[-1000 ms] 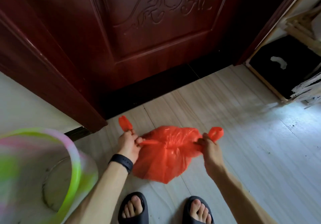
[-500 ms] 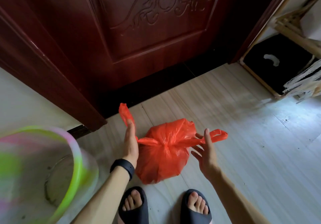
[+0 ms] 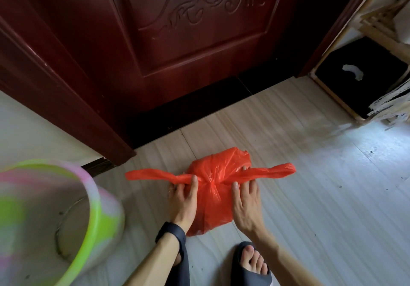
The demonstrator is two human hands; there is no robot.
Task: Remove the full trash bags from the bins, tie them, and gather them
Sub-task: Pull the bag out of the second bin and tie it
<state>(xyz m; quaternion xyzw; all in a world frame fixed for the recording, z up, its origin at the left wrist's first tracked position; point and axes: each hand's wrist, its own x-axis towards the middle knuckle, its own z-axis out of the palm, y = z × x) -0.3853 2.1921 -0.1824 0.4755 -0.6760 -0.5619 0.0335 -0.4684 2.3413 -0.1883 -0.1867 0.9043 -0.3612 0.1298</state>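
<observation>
A full red trash bag lies on the wood floor in front of my feet. Its top is knotted in the middle, and one handle tail stretches out to each side. My left hand, with a black wristband, pinches the left tail close to the knot, thumb on top. On the other side of the knot, my right hand holds the right tail, which lies across its fingers. A pastel green and pink bin stands at lower left with no bag in it.
A dark red carved door and its frame fill the far side, with a black threshold below. A wooden shelf with a black box stands at the right. My feet in black slippers are just behind the bag.
The hands let go of the tails half a second ago and have taken them again nearer the knot. The tails now lie flat, pulled sideways, and the bag sits lower.
</observation>
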